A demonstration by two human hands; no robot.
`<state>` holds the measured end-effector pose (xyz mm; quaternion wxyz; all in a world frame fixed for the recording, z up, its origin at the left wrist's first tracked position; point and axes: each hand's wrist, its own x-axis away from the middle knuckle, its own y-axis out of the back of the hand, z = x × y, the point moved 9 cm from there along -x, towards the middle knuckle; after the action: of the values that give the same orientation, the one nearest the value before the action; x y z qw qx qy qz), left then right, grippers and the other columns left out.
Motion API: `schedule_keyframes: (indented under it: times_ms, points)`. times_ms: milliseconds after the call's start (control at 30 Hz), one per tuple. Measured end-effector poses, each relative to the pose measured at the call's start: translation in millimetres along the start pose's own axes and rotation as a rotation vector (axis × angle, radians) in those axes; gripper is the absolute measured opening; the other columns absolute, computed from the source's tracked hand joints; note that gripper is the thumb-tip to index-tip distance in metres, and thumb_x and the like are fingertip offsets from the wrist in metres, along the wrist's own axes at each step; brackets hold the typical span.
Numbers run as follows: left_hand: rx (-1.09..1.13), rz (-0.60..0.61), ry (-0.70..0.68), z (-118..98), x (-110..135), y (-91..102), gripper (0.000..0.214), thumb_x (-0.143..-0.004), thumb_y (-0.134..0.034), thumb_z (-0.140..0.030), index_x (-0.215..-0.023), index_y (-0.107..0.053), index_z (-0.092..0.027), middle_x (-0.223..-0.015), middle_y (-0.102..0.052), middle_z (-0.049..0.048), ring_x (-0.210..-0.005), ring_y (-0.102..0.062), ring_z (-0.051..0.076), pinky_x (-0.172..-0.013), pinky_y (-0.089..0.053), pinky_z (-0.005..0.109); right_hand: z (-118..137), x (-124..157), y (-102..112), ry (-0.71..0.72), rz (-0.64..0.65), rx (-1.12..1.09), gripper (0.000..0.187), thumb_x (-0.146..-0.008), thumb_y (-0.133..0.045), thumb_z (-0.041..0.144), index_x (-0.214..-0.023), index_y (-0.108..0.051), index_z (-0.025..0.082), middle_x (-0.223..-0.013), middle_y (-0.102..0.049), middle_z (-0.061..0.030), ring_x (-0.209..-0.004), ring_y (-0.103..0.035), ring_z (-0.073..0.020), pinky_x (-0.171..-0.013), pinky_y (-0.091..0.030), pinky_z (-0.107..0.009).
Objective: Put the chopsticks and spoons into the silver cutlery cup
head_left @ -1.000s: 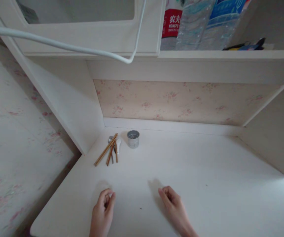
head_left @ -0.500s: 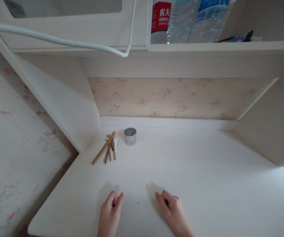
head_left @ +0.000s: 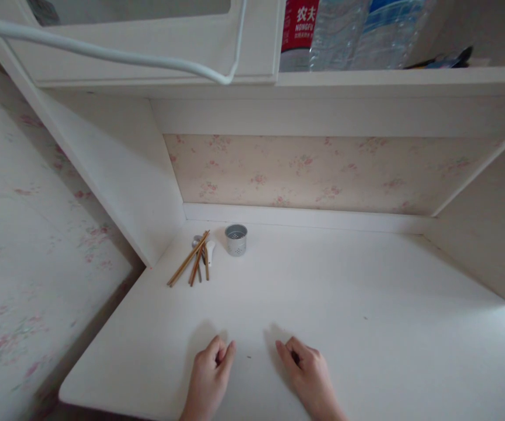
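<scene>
Both hands rest low over the white desk [head_left: 322, 280], curled into loose fists with the thumbs on top. My left hand [head_left: 211, 371] is closed, and nothing shows in it. Closed in the same way, my right hand [head_left: 308, 373] lies a short gap to its right. Farther back on the left is a pile of several wooden chopsticks [head_left: 187, 261]. A white spoon [head_left: 210, 251] and a metal spoon [head_left: 197, 240] lie partly under them. Just right of the pile stands a grey perforated metal utensil holder [head_left: 236, 245], upright. Neither hand touches these things.
A shelf [head_left: 366, 79] crosses above the desk, with plastic bottles [head_left: 335, 38] on it. A white bent rod [head_left: 116, 55] hangs in front of the cabinet at upper left. Side panels [head_left: 116, 169] bound the desk's rear part.
My left hand has shifted a little right, closer to my right hand. The camera view has turned slightly left. The chopsticks, spoons and holder lie as before.
</scene>
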<state>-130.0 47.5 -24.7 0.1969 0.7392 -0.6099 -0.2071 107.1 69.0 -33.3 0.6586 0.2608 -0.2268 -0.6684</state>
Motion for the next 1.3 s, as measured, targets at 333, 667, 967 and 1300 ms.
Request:
schedule_keyframes:
  times_ms: [333,667,967,1300]
  points:
    - [0.020,0.018,0.028,-2.1,-1.1,1.3,0.051,-0.086,-0.045,-0.061,-0.059,-0.027,-0.022,-0.052,-0.027,-0.0061,-0.050,-0.032,0.010,-0.050,-0.028,0.021,0.2,1.3,-3.2,0.024,0.019,0.063,0.052,-0.092,-0.042,0.060,-0.058,-0.053,0.022,-0.052,-0.056,0.0000,-0.048,-0.048,-0.0136,-0.051,-0.030,-0.025]
    - [0.025,0.019,0.016,-2.8,-0.6,0.5,0.049,-0.087,-0.046,-0.058,-0.059,-0.027,-0.022,-0.053,-0.027,-0.0062,-0.050,-0.031,0.010,-0.050,-0.029,0.021,-1.0,1.9,-5.2,0.025,0.027,0.102,0.049,-0.092,-0.042,0.058,-0.061,-0.055,0.023,-0.052,-0.056,0.0002,-0.047,-0.048,-0.0136,-0.051,-0.029,-0.026]
    - [0.007,0.008,0.006,-2.8,-0.7,0.9,0.049,-0.087,-0.045,-0.057,-0.059,-0.028,-0.022,-0.053,-0.028,-0.0059,-0.050,-0.033,0.010,-0.050,-0.029,0.021,3.2,2.4,-4.7,0.057,0.026,0.133,0.048,-0.093,-0.042,0.056,-0.060,-0.056,0.024,-0.053,-0.059,-0.0002,-0.047,-0.050,-0.0141,-0.052,-0.030,-0.026]
    - [0.021,-0.006,-0.002,-3.3,-0.8,2.0,0.049,-0.087,-0.047,-0.056,-0.058,-0.028,-0.022,-0.052,-0.029,-0.0060,-0.049,-0.033,0.010,-0.049,-0.029,0.021,2.0,2.8,-5.8,0.032,0.048,0.130,0.047,-0.091,-0.044,0.056,-0.059,-0.056,0.024,-0.053,-0.058,-0.0003,-0.047,-0.049,-0.0148,-0.052,-0.028,-0.027]
